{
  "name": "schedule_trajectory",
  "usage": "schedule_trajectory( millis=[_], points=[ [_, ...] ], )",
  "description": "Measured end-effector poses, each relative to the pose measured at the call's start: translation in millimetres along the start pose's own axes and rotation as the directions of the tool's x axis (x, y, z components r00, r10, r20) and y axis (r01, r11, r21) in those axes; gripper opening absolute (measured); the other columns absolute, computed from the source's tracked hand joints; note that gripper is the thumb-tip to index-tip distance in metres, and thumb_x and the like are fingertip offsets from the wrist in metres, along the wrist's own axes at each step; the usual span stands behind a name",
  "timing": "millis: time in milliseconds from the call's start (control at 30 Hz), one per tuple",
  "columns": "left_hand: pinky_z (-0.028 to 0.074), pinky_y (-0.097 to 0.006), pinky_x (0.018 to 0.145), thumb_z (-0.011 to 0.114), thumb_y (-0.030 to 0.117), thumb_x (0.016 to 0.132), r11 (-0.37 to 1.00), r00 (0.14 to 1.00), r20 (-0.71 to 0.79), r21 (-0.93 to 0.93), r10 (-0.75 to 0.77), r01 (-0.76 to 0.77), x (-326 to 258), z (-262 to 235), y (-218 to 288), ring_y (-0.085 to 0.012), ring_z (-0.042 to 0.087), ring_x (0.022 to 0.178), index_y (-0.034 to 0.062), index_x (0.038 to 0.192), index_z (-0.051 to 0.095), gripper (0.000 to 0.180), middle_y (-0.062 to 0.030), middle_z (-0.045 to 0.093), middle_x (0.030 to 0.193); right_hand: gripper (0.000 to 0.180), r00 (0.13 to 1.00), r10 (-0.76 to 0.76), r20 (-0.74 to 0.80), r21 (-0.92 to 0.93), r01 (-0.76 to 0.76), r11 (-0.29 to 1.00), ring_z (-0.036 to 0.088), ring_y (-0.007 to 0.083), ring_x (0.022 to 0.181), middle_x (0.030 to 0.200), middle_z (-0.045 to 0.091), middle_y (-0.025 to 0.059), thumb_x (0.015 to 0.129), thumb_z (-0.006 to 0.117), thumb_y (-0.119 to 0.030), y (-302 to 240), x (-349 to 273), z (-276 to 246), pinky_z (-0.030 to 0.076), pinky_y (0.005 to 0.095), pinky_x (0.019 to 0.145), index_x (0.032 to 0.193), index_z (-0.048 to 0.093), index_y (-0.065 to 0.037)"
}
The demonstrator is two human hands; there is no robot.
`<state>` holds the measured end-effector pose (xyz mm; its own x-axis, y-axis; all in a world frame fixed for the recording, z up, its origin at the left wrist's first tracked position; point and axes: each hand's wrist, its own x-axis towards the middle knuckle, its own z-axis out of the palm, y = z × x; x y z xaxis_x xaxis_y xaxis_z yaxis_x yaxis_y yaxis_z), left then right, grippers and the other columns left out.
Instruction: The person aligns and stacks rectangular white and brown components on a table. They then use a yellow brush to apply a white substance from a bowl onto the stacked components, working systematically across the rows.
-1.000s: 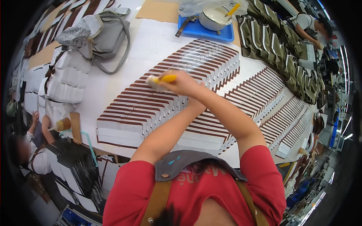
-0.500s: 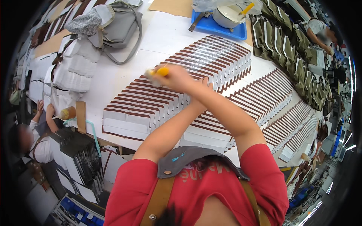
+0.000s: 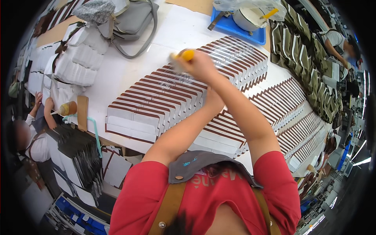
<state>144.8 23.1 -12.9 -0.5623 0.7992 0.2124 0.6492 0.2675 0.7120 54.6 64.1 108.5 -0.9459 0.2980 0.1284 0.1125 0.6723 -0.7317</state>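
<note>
My right hand (image 3: pixel 199 67) is closed around a brush with a yellow handle (image 3: pixel 188 55). Its pale head is smeared by motion at the far edge of a fanned row of white pieces with brown edges (image 3: pixel 137 102). Glossy wet streaks show on the middle of that row. Under my right forearm, my left hand (image 3: pixel 214 100) lies against the near side of the same row, its fingers hidden. A second fanned row (image 3: pixel 219 131) and further rows of similar striped pieces (image 3: pixel 299 137) spread to the right.
Far off, a blue tray (image 3: pixel 256 38) carries a white bowl (image 3: pixel 243 20) of pale paste with a yellow-handled tool. A grey bag (image 3: pixel 135 23) and white stacks (image 3: pixel 80 64) stand left, olive pieces (image 3: pixel 291 47) right. One co-worker's hands (image 3: pixel 47 105) are at the left, another person far right.
My right hand has swept the brush away from me toward the far edge of the row. My left hand's fingers, partly visible before, are now covered by my right forearm. The view has shifted slightly.
</note>
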Motion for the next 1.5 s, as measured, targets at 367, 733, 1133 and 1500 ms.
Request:
schedule_trajectory(
  millis=[367,733,1133,1500],
  points=[
    [0.041,-0.040,0.079,0.060,0.024,0.073,0.861,0.980,0.195,0.504,-0.037,-0.068,20,-11,15,-0.0339,0.049,0.096,0.0020,0.102,0.054,0.037,-0.0158,0.047,0.114,0.030,0.954,0.125,-0.271,-0.415,-0.234,0.879,0.060,0.0271,0.061,0.067,0.062,0.0126,0.080,0.055,-0.036,81,26,-70,0.047,0.0367,0.056,0.079,0.063,-0.007],
    [0.039,-0.037,0.078,0.061,0.026,0.073,0.846,0.959,0.283,0.510,0.002,-0.153,48,-20,21,-0.0264,0.050,0.094,0.0021,0.096,0.054,0.033,-0.0111,0.051,0.097,0.035,0.890,0.284,-0.358,-0.344,-0.408,0.846,0.060,0.0266,0.064,0.070,0.062,0.0116,0.080,0.055,-0.039,124,28,-122,0.047,0.0379,0.058,0.078,0.061,-0.005],
    [0.036,-0.041,0.089,0.056,0.027,0.077,0.839,0.947,0.298,0.478,0.122,-0.259,74,15,17,-0.0328,0.047,0.106,-0.0011,0.113,0.047,0.046,-0.0205,0.042,0.125,0.030,0.959,0.264,-0.100,-0.296,-0.282,0.913,0.059,0.0288,0.068,0.074,0.062,0.0110,0.079,0.056,-0.037,140,29,-127,0.047,0.0384,0.059,0.080,0.062,-0.007],
    [0.036,-0.040,0.087,0.056,0.031,0.078,0.801,0.943,0.319,0.537,0.097,-0.264,82,16,26,-0.0304,0.049,0.099,0.0001,0.108,0.051,0.043,-0.0195,0.047,0.119,0.015,0.997,-0.059,-0.050,-0.331,0.039,0.943,0.058,0.0283,0.071,0.079,0.060,0.0076,0.078,0.060,-0.025,143,-17,-138,0.046,0.0371,0.061,0.089,0.059,-0.014]
  ],
)
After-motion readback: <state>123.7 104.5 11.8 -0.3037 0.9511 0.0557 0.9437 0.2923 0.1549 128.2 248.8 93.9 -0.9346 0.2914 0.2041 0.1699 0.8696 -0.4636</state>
